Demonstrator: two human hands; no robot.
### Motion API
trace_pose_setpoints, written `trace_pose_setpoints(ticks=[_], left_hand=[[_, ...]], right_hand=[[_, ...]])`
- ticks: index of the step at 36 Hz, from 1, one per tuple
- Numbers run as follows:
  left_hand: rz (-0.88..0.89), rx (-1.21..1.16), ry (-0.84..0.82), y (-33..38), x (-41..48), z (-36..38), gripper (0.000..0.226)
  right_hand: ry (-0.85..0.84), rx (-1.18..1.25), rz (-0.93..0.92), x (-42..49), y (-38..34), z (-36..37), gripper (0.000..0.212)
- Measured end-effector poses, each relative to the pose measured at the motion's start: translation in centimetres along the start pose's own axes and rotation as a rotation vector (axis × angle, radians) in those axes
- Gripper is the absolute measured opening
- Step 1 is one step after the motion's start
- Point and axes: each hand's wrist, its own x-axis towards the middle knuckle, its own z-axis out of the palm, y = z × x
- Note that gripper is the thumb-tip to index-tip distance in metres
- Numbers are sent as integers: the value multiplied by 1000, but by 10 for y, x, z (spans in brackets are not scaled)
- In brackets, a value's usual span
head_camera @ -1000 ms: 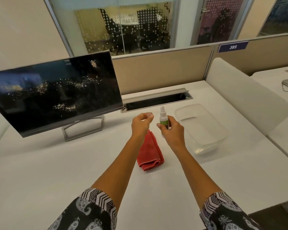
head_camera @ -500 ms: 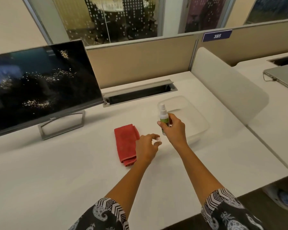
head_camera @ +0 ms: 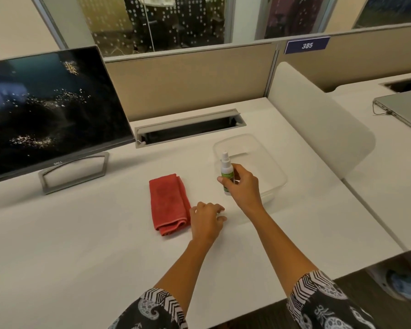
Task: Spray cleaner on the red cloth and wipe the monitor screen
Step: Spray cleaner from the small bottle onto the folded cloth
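Red cloth [head_camera: 169,204] lies folded flat on the white desk [head_camera: 81,245], used here as the landmark. Right hand [head_camera: 241,186] is up and right of the cloth, fingers wrapped around a small spray bottle [head_camera: 226,169], white with a green label, held upright, nozzle on top. Bottle is clear of the cloth, not touching it. Left hand [head_camera: 205,222] sits just right of the cloth's near right corner, palm down, fingers loosely curled with gaps between them, gripping nothing; cannot tell if the fingertips touch the desk or the cloth edge. The 2 hands are apart, left one nearer the camera. Clear plastic tub [head_camera: 271,162] stands right of the cloth, behind the right hand. Monitor [head_camera: 45,110] is up and left of the cloth, well apart, on a grey open-frame stand [head_camera: 74,172]; screen dark with scattered light specks. Cable tray slot [head_camera: 190,129] in the desk is behind the cloth. Beige partition [head_camera: 188,77] runs further back, a blue tag reading 385 [head_camera: 307,45] on it up right. Closed laptop [head_camera: 403,108] on the neighbouring desk far right. Black-and-white patterned sleeves [head_camera: 325,302] at the bottom edge.
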Motion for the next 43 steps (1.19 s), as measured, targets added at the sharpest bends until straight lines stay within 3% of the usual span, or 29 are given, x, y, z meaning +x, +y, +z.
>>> trace_pose_setpoints(ticks=[20, 27, 31, 35, 43], left_hand=[[-37, 16, -16, 7, -10, 4, 31], [-31, -23, -1, 4, -10, 1, 47], [-4, -288, 237, -1, -10, -18, 32], [-135, -684, 509, 1, -8, -56, 23], [-188, -985, 553, -10, -1, -113, 30]], right_hand=[[-71, -6, -27, 2, -2, 4, 44], [-74, -5, -34, -1, 0, 3, 45], [-79, 14, -31, -2, 1, 6, 43], [-110, 25, -34, -6, -2, 22, 40], [-255, 64, -76, -20, -15, 63, 22]])
